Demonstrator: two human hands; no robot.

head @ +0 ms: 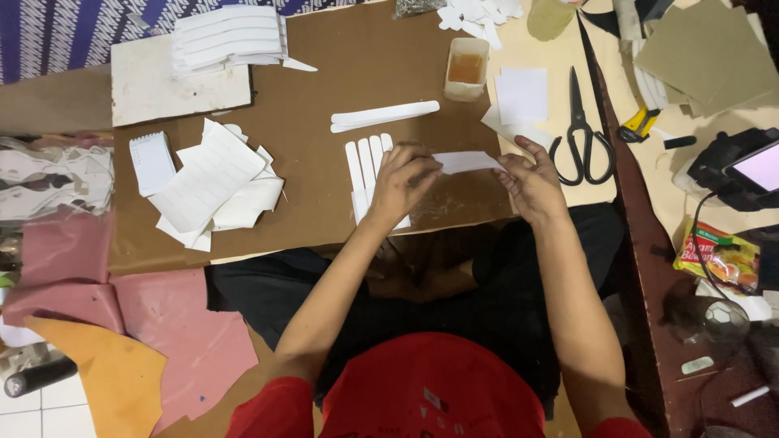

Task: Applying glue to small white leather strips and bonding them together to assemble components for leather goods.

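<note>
Lay at far left: pink sheets [174, 324] and an orange sheet [105, 373] on the floor. Sat further right on the brown table [324, 81]: a small notepad [152, 162], then a loose pile of white cut pieces [215, 182], with a white board [174, 85] and a stack of white strips [227, 36] behind. Lay past those: two long white strips [381, 116], and nearer, a row of narrow strips [367, 166] side by side. Rested on that row's right end: left hand [402, 182], fingers curled, fingertips pinching the left end of a white strip [466, 162]. Held level just above the table between both hands, that strip. Pinched its right end: right hand [531, 182], thumb and fingers bent. Stood behind: a clear tub [466, 69] of amber stuff, beside a white square [522, 96]. Lay just right of the right hand: black scissors [580, 134]. Sat at far right: a snack packet [718, 255].
</note>
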